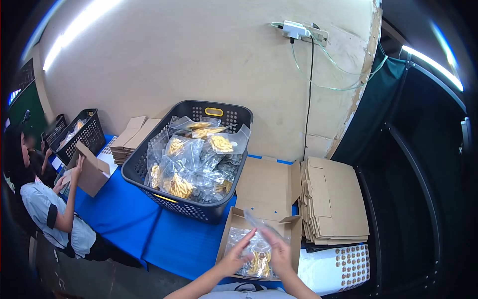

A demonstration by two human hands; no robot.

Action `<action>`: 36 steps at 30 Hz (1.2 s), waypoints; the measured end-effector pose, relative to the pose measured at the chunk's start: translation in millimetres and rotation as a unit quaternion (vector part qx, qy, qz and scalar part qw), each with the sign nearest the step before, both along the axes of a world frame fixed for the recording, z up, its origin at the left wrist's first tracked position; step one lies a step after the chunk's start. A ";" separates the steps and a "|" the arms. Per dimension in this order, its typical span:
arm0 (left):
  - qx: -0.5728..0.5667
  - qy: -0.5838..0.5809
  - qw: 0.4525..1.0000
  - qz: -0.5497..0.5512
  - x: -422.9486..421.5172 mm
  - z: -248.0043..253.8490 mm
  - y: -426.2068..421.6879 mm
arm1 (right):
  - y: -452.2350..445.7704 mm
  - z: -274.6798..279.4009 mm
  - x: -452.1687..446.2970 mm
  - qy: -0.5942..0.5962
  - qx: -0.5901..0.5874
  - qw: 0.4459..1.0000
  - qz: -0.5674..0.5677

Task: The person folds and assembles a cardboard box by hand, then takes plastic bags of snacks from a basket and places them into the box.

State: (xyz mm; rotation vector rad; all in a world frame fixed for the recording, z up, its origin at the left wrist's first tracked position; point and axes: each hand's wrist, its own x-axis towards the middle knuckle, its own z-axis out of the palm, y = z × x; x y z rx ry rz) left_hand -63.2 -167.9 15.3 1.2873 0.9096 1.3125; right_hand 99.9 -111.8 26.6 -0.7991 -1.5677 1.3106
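Note:
An open cardboard box [296, 238] lies in front of me, with its lid [265, 187] folded back. Inside it are clear plastic bags, one holding yellow stick-shaped pieces [260, 263]. My left hand [237, 257] is over the box's left half, its fingers stretched out and apart. On the other side, my right hand [280, 253] is held over the box, its fingers smeared by motion. A clear plastic edge [253, 219] rises near the fingertips of both hands; whether the right hand grips it, I cannot tell.
A dark basket [199, 212] of similar bags stands left of the box on blue cloth [179, 246]. Flattened cardboard boxes [343, 199] are stacked at right, above a sticker sheet [352, 264]. Farther left, a person [59, 219] handles another cardboard box [92, 174].

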 end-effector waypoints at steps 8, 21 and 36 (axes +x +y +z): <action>-0.010 0.011 0.992 0.122 21.2 -3.3 -3.5 | 5.3 12.7 -3.2 -0.144 0.224 0.963 -0.034; -0.047 -0.023 0.997 0.054 -9.0 -5.7 -14.0 | 10.0 -0.1 9.7 -0.009 -0.151 0.988 0.034; 0.050 0.089 0.977 0.189 6.1 -20.6 -10.7 | -5.3 -4.9 -44.7 -0.082 0.155 0.981 0.080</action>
